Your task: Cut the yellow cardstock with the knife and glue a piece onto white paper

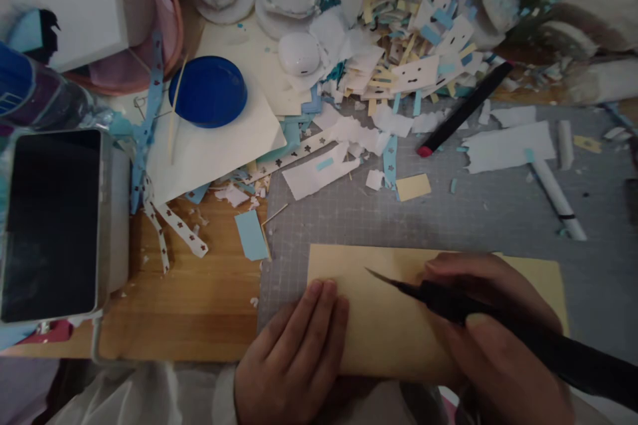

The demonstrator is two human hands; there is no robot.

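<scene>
Gray gridded mat (343, 222) backs yellow card (389, 339); left hand (299, 358) lies flat, open; right hand (503, 339) grips black knife (443, 302). Control likely needs fingertips (329, 289) clear of blade (385, 277).

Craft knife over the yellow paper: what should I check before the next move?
1. Right hand gripping the craft knife: ok.
2. Left hand pressing on the yellow paper: ok.
3. Left fingertips apart from the blade: ok, though close.
4. Loose scraps off the paper's visible surface: ok.
5. Cutting mat under the paper's whole near edge: cannot tell.
6. Blade tip touching the paper: cannot tell.
</scene>
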